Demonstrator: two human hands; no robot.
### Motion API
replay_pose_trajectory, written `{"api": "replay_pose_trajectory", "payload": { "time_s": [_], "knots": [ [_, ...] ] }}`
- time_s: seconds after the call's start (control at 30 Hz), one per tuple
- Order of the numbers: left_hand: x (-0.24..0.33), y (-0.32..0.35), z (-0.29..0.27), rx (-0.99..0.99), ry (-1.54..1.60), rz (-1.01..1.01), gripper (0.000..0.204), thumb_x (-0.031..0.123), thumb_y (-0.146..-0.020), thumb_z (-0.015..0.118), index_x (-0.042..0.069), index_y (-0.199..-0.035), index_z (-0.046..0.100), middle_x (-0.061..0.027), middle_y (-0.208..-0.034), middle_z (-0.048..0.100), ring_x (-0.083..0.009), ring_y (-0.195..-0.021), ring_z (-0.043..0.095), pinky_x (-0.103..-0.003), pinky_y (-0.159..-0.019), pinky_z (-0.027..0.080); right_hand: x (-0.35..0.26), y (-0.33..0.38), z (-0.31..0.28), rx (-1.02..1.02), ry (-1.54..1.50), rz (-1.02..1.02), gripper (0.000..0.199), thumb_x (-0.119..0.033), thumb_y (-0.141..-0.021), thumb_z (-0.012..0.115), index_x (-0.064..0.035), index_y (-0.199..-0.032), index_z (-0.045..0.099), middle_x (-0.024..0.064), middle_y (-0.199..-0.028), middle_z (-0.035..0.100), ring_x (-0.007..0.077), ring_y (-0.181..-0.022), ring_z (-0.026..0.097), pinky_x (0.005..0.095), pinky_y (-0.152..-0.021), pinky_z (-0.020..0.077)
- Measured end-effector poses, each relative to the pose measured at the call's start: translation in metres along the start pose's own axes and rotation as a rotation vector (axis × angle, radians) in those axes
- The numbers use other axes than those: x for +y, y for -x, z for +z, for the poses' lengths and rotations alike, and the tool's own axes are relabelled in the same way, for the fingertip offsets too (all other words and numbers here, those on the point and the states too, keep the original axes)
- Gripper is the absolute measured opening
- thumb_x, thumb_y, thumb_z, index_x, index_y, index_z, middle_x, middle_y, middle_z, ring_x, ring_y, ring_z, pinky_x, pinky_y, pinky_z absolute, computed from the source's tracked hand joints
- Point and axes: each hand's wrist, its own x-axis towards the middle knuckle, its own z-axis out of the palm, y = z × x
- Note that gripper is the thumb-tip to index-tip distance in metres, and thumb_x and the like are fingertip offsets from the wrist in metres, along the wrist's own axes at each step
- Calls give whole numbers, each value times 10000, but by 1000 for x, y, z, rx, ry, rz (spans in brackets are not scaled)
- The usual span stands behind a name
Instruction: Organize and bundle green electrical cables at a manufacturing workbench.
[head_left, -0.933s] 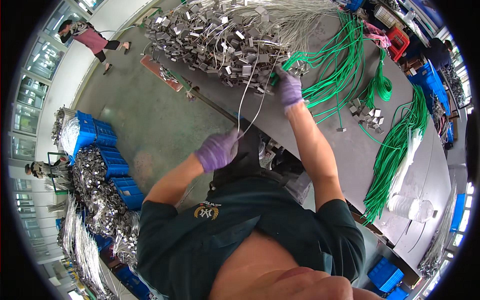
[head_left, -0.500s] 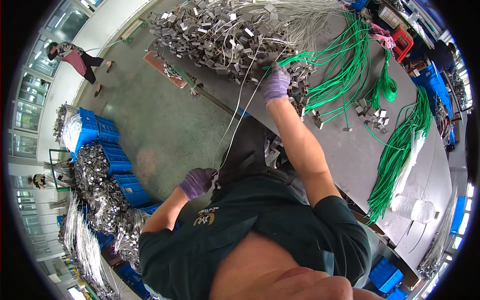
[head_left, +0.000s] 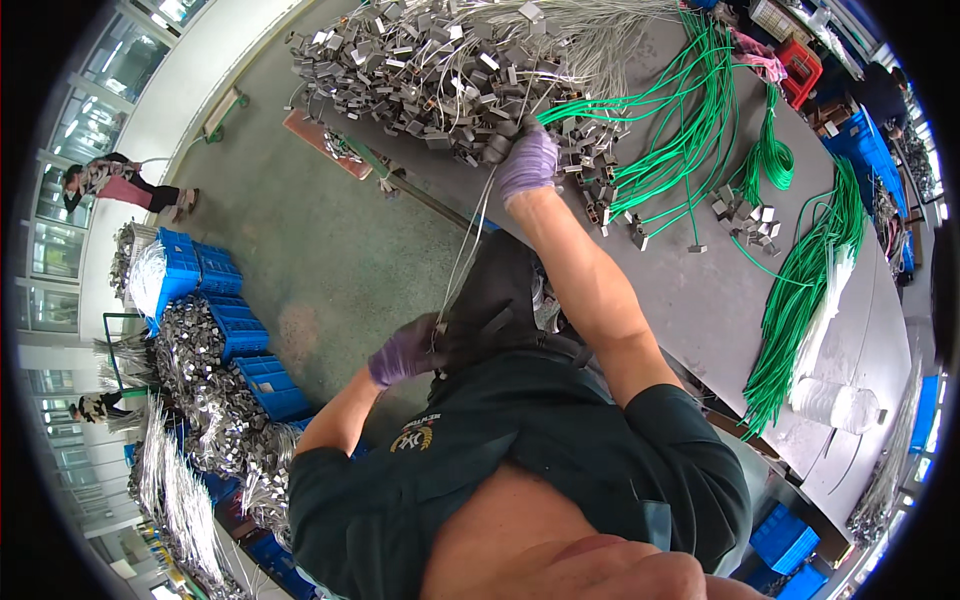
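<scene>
My left hand, in a purple and dark grey glove, is closed beside my waist around the ends of pale thin wires. These wires run up toward my right hand, in a matching glove, at the near edge of the heap of small grey metal boxes. Its fingers are curled together there; they seem to grip the upper part of the wires, though the fingertips are partly hidden. Green cables fan out over the table just right of this hand.
The grey table also carries a coiled green bundle, a long green bundle and a clear plastic bottle. On the floor at left stand blue crates beside more metal parts. A person walks at the far left.
My right hand has shifted slightly left and down, and my left hand slightly up and right. The wires between them now hang closer together. The person at far left has moved.
</scene>
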Motion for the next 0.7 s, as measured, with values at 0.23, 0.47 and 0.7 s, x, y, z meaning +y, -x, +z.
{"api": "replay_pose_trajectory", "payload": {
  "time_s": [0.23, 0.47, 0.7],
  "knots": [
    [3, -22, -2, 287, -10, -79, 198, 153, -889, 524, 22, -1016, 602, -91, -668, 598, -176, -505, 520, -316, -472, 408, 0, 6, 1, -67, 20, -60, 198, -276, -931, 351, -135, -834, 450, 45, -596, 475, 202, -480, 434, 339, -432, 348],
    [-185, 151, 9, 197, -413, -307, 146, 56, -859, 540, 55, -981, 619, -153, -861, 644, -280, -740, 631, -321, -661, 488, -13, -18, -26, 36, 82, -35, 153, -282, -919, 393, -177, -842, 474, 3, -572, 434, 153, -446, 366, 298, -405, 285],
    [-91, 43, 23, 173, -206, -16, 113, 105, -842, 594, 37, -922, 636, -65, -754, 647, -153, -672, 601, -291, -600, 468, 0, 31, -33, 30, 54, 78, 187, -329, -913, 427, -176, -855, 515, -61, -533, 343, 98, -393, 243, 259, -385, 199]
  ]
}}
